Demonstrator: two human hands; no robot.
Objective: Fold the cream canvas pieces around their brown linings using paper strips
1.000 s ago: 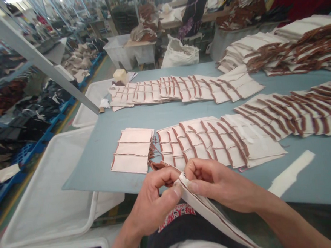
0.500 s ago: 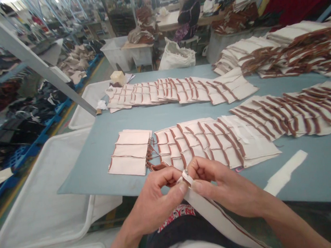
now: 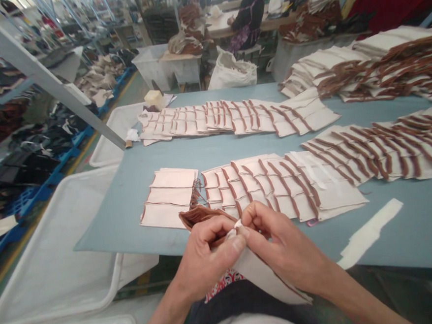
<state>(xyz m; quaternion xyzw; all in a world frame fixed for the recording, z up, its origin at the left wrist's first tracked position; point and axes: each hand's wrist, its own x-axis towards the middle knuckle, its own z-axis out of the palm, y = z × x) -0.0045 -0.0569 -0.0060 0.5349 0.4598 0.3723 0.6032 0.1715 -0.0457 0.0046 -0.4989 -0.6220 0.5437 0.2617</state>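
Note:
My left hand [image 3: 206, 251] and my right hand [image 3: 277, 241] meet at the near edge of the blue table [image 3: 208, 155], both pinching the top corner of a cream fabric piece [image 3: 263, 279] that hangs down toward my lap. A bunch of brown strips [image 3: 199, 215] shows behind my left fingers, held in that hand. Just beyond lie a small stack of pale pink pieces [image 3: 170, 197] and a fanned row of cream pieces with brown trim [image 3: 277, 185].
More fanned rows [image 3: 235, 117] and tall stacks [image 3: 379, 64] of trimmed pieces cover the table's far and right sides. A loose white strip [image 3: 369, 232] lies to the right. White bins [image 3: 60, 257] stand on the left. A person [image 3: 246, 16] sits at a far table.
The cream piece has been drawn up through my fingers, so less of it trails down. The brown strips have risen into view behind my left hand.

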